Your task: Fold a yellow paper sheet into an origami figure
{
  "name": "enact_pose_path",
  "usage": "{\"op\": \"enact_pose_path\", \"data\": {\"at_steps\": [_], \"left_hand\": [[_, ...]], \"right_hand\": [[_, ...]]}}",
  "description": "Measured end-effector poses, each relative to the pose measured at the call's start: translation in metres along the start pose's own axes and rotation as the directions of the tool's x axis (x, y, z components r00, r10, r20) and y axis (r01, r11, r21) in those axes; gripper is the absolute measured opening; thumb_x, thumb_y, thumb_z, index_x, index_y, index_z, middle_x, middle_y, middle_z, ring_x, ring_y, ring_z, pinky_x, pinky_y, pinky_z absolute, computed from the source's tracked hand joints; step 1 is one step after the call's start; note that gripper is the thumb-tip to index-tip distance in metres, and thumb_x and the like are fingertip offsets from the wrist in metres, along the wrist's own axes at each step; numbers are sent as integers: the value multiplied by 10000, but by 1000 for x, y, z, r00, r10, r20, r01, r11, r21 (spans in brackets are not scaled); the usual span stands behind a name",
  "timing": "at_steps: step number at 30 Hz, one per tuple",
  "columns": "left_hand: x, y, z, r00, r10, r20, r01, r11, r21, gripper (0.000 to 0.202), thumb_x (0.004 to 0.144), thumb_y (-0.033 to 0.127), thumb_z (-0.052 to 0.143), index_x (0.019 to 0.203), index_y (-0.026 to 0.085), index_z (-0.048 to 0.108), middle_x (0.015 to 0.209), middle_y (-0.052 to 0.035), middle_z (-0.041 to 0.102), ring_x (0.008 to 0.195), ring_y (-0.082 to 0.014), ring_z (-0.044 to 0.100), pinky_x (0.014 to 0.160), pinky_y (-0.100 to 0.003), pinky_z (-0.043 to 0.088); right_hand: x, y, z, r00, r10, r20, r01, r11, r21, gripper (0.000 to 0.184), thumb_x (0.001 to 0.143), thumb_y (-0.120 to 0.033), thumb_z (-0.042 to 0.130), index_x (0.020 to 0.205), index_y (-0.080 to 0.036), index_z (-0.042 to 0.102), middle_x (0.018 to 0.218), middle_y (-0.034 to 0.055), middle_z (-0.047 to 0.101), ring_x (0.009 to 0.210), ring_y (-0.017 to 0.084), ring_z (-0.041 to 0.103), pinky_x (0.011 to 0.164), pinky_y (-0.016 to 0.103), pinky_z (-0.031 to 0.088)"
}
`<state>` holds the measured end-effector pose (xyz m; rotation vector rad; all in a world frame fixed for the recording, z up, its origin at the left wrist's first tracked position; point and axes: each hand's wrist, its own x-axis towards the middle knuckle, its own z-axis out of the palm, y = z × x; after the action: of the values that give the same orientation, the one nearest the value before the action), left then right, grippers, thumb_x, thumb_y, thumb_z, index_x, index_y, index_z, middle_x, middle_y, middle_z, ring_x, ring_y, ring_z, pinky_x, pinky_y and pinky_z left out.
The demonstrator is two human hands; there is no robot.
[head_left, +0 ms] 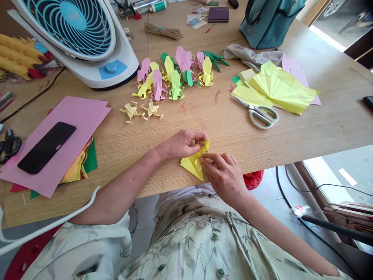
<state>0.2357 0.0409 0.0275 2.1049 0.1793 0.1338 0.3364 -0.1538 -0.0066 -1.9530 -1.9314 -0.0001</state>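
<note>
A sheet of yellow folded paper [192,163] lies at the table's front edge between my two hands. My left hand [189,143] pinches its upper corner between thumb and fingers. On its right side, the fingers of my right hand [223,169] are pressed together on the paper's edge. Part of the sheet is hidden under the fingers. Beyond my hands stand several folded paper frogs [175,85] in pink, yellow and green. Nearer to me are two small cream paper figures [152,110].
White-handled scissors [264,116] lie at right beside creased yellow paper [285,87]. At left, a black phone [46,147] rests on pink paper sheets [87,111]. A fan [96,70] stands at back left. At the back are a stick bundle [163,30] and a teal bag [266,25].
</note>
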Motion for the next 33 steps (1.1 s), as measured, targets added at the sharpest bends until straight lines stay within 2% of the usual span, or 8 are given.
{"op": "enact_pose_path", "data": {"at_steps": [5, 10, 14, 17, 20, 25, 28, 33], "left_hand": [[-1, -4, 1, 999, 33, -2, -33, 991, -131, 147, 913, 222, 526, 970, 150, 641, 854, -26, 687, 734, -101, 600, 654, -194, 430], [-13, -6, 5, 989, 29, -147, -46, 992, -119, 75, 902, 185, 538, 904, 162, 610, 866, -26, 696, 718, -98, 590, 637, -202, 410], [-23, -9, 10, 976, -13, -218, -16, 991, -134, 18, 880, 183, 575, 878, 169, 585, 913, -23, 715, 632, -79, 553, 586, -201, 384], [-25, -10, 11, 971, 13, -237, -5, 999, 35, 67, 886, 158, 569, 916, 170, 628, 851, 3, 687, 635, -84, 539, 618, -208, 390], [-24, -6, 9, 975, 81, -208, -19, 959, 284, 147, 897, 136, 553, 943, 182, 684, 836, -9, 666, 803, -136, 598, 730, -235, 422], [-25, 6, 8, 971, 72, -229, 36, 898, 438, 151, 862, 125, 590, 897, 210, 710, 773, -16, 640, 858, -178, 579, 704, -244, 422], [-27, 9, 9, 973, 48, -226, 46, 919, 391, 130, 843, 118, 595, 849, 205, 691, 734, 14, 636, 728, -140, 554, 638, -230, 383], [-28, 7, 8, 969, 10, -248, 34, 985, 170, 98, 861, 163, 576, 826, 179, 666, 591, 68, 540, 511, -62, 463, 530, -197, 320]], "right_hand": [[0, 1, -2, 1000, 7, 2, -7, 999, 39, 284, 973, -170, 504, 1219, -225, 634, 1240, 87, 666, 991, 264, 546, 852, 424, 427], [3, 0, -7, 992, 111, -52, -97, 970, 223, 271, 1008, -217, 463, 1231, -232, 618, 1162, 89, 677, 961, 238, 592, 832, 396, 443], [8, -2, -3, 988, 129, -81, -110, 971, 211, 243, 1002, -275, 503, 1200, -202, 623, 1122, 98, 682, 946, 244, 585, 828, 401, 439], [10, -3, 4, 986, 115, -120, -95, 983, 158, 204, 990, -268, 530, 1141, -207, 653, 1108, 94, 682, 954, 245, 576, 836, 403, 428], [9, -2, 9, 987, 89, -134, -69, 987, 143, 173, 977, -248, 551, 1104, -215, 665, 1109, 80, 680, 954, 238, 573, 829, 396, 420], [8, 0, 11, 983, 71, -170, -47, 989, 138, 159, 965, -243, 580, 1098, -225, 666, 1111, 61, 679, 934, 221, 568, 812, 385, 414], [7, 0, 11, 984, 65, -168, -42, 990, 137, 160, 964, -238, 584, 1099, -229, 669, 1113, 62, 674, 950, 223, 564, 820, 385, 415], [7, 0, 11, 985, 57, -162, -36, 991, 131, 159, 968, -239, 577, 1096, -241, 671, 1112, 58, 670, 941, 221, 560, 819, 382, 414]]}}
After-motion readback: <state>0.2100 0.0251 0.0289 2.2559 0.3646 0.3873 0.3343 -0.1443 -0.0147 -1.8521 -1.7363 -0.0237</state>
